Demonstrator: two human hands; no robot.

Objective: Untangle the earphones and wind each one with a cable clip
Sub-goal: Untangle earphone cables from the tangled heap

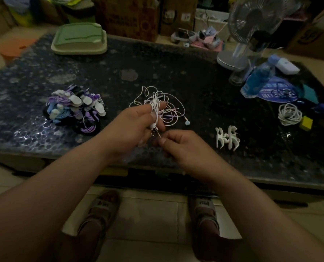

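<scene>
A tangle of thin white earphone cable lies on the dark table at the centre. My left hand grips a bunch of its strands, with an earbud showing by the thumb. Just below, my right hand pinches a strand end between thumb and forefinger. One loose earbud lies right of the tangle. White cable clips sit to the right of my hands. A heap of wound earphones with white, purple and blue clips sits at the left.
A coiled white cable and a yellow block lie at the far right. A blue bottle, a fan and a green lidded tub stand at the back. My sandalled feet are below the table edge.
</scene>
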